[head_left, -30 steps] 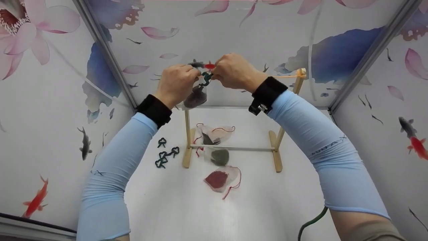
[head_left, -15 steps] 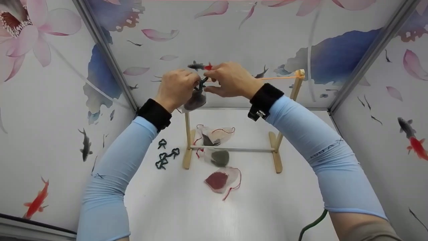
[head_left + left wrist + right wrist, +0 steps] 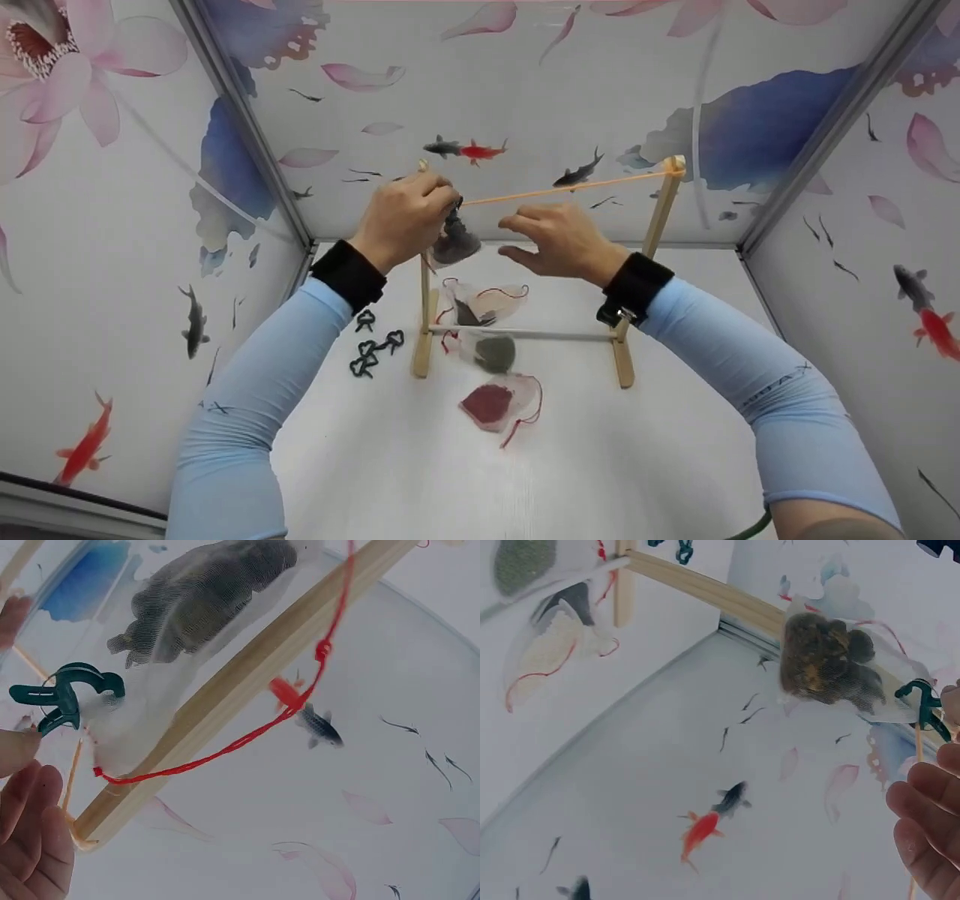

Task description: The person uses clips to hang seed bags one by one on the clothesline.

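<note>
My left hand (image 3: 405, 214) pinches a dark green plant clip (image 3: 67, 694), with the thumb at one of its legs. The clip bites the gathered end of a white mesh bag (image 3: 829, 664) holding dark lumpy pieces. This bag hangs beside the left wooden post (image 3: 202, 709), its red drawstring (image 3: 247, 736) dangling loose. An orange cord (image 3: 559, 192) runs from the right post down to the clip and my left fingers. My right hand (image 3: 566, 238) hovers just right of the bag, thumb and fingers spread, holding nothing.
Below the cord, the wooden frame stands on feet (image 3: 624, 364) joined by a pale rod (image 3: 525, 331). Mesh bags of dark filling (image 3: 471, 309), green filling (image 3: 495, 352) and red filling (image 3: 487, 403) lie on the white table (image 3: 510, 480). Several spare clips (image 3: 365, 349) lie left.
My right hand has let go of the clip and moved right and down, its fingers opening. The left hand, the clip and the bag have come lower, and the cord slopes down to them.
</note>
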A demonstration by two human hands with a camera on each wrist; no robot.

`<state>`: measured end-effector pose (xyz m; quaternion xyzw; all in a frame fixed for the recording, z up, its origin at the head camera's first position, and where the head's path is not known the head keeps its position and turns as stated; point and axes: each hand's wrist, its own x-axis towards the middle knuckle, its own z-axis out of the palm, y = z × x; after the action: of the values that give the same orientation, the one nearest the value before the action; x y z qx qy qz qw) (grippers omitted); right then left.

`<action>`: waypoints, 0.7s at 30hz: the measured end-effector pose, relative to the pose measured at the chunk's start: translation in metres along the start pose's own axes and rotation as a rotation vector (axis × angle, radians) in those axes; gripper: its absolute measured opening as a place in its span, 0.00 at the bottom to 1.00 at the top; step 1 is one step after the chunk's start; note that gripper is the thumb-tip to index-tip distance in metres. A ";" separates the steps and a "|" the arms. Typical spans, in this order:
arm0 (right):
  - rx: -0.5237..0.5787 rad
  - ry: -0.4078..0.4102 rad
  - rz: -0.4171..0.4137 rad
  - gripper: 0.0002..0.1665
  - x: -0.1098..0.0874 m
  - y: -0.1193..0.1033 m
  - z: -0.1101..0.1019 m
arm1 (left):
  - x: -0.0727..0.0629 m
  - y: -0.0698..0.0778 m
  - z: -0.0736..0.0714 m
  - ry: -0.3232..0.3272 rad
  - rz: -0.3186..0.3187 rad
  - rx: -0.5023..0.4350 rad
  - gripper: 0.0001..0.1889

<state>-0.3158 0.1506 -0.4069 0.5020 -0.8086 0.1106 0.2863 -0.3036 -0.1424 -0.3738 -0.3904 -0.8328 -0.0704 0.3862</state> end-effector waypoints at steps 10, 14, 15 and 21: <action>0.096 -0.190 0.265 0.37 -0.075 0.006 0.012 | -0.040 -0.015 0.004 0.092 -0.142 -0.049 0.10; 0.135 -0.253 0.382 0.45 -0.097 0.004 0.016 | -0.068 -0.028 0.009 0.051 -0.285 -0.049 0.15; 0.144 -0.257 0.405 0.47 -0.103 0.004 0.017 | -0.075 -0.031 0.011 0.035 -0.319 -0.049 0.16; 0.185 -0.281 0.537 0.51 -0.137 0.001 0.027 | -0.120 -0.041 0.023 -0.070 -0.528 -0.073 0.22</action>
<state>-0.2811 0.2410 -0.5070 0.3049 -0.9303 0.1850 0.0857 -0.2984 -0.2322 -0.4665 -0.1756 -0.9155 -0.1849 0.3113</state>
